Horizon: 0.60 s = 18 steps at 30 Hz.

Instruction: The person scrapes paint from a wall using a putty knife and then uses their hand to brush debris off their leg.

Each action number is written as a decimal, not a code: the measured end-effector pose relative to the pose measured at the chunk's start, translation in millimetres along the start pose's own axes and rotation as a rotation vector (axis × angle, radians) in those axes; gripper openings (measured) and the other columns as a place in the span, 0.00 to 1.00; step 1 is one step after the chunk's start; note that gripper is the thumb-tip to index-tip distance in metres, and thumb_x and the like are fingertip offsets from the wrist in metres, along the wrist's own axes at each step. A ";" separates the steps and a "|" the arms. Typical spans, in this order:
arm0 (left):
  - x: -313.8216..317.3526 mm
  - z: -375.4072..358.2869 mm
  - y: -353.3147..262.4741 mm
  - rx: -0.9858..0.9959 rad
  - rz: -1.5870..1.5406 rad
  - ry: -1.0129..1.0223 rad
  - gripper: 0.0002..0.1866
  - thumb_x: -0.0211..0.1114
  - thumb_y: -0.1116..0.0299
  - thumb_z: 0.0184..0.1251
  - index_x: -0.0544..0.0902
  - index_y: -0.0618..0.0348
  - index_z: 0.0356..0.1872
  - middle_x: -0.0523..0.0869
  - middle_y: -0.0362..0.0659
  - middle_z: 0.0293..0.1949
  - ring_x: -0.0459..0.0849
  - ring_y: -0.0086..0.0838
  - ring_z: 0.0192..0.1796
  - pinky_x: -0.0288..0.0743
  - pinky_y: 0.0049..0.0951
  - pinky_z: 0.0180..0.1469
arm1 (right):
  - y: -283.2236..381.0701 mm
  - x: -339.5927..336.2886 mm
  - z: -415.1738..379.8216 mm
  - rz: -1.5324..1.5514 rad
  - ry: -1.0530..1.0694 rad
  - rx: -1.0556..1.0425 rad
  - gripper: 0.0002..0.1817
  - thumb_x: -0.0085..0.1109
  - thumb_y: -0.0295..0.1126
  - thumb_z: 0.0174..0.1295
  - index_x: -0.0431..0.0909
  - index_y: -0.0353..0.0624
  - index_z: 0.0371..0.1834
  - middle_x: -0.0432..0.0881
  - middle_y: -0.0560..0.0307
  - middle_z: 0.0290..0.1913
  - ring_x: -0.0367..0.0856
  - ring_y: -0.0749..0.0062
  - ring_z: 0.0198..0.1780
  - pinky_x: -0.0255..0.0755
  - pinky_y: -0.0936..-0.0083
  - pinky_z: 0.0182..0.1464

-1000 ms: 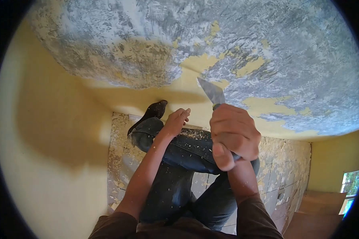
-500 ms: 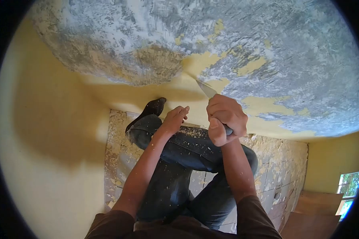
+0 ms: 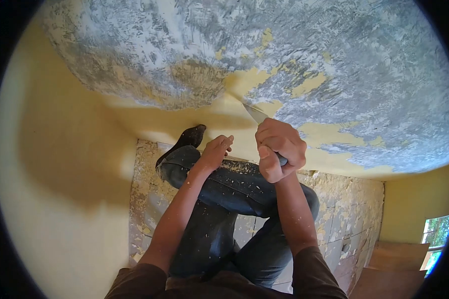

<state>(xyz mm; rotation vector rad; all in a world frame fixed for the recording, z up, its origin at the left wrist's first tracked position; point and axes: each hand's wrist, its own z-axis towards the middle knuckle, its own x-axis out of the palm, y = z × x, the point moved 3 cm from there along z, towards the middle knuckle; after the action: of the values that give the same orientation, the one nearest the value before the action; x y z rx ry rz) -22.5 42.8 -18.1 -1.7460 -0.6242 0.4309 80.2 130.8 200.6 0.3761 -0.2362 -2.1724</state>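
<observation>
Steel flat scraper blade [image 3: 257,113] touches yellow painted wall [image 3: 194,117], frame centre; right hand [image 3: 279,149] fisted round handle. Left hand [image 3: 215,151] loosely curled on denim knee [image 3: 224,182].

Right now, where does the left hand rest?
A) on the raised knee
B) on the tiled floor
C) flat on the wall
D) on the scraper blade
A: the left hand lies on the jeans-covered knee, while the right hand grips the scraper against the wall.

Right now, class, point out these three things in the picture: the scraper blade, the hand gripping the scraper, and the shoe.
scraper blade [image 3: 257,114], head view, on the flat metal near the wall.
right hand [image 3: 279,148], head view, on the knuckles closed round the handle.
shoe [image 3: 188,138], head view, on the dark upper.
</observation>
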 end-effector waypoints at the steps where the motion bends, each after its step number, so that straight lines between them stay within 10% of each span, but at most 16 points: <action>1: -2.1 1.5 -0.6 0.010 0.003 -0.004 0.25 0.55 0.47 0.79 0.83 0.63 0.41 0.82 0.43 0.32 0.79 0.27 0.35 0.75 0.29 0.43 | 5.8 -1.3 8.0 -0.007 -0.024 -0.037 0.03 0.55 0.21 0.50 0.72 0.32 0.24 0.74 0.51 0.18 0.69 0.65 0.17 0.66 0.69 0.20; 16: -3.1 2.1 -0.1 -0.013 0.029 -0.006 0.26 0.54 0.46 0.78 0.82 0.64 0.42 0.84 0.46 0.34 0.81 0.29 0.37 0.76 0.30 0.44 | 28.8 -9.1 29.6 0.075 -0.114 -0.112 0.06 0.58 0.24 0.58 0.74 0.34 0.26 0.76 0.51 0.19 0.71 0.65 0.17 0.64 0.70 0.20; 18: -4.6 3.9 1.9 -0.011 0.039 -0.001 0.26 0.53 0.46 0.78 0.82 0.64 0.42 0.84 0.46 0.34 0.81 0.29 0.37 0.76 0.31 0.44 | 46.9 -11.6 40.5 0.163 -0.064 -0.076 0.04 0.57 0.18 0.46 0.73 0.33 0.24 0.75 0.51 0.20 0.73 0.60 0.18 0.68 0.67 0.21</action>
<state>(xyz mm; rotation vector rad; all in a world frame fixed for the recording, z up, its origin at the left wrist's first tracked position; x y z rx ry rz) -28.1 42.6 -21.1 -1.7709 -0.5943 0.4561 107.7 114.1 254.8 0.2366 -0.2122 -2.0280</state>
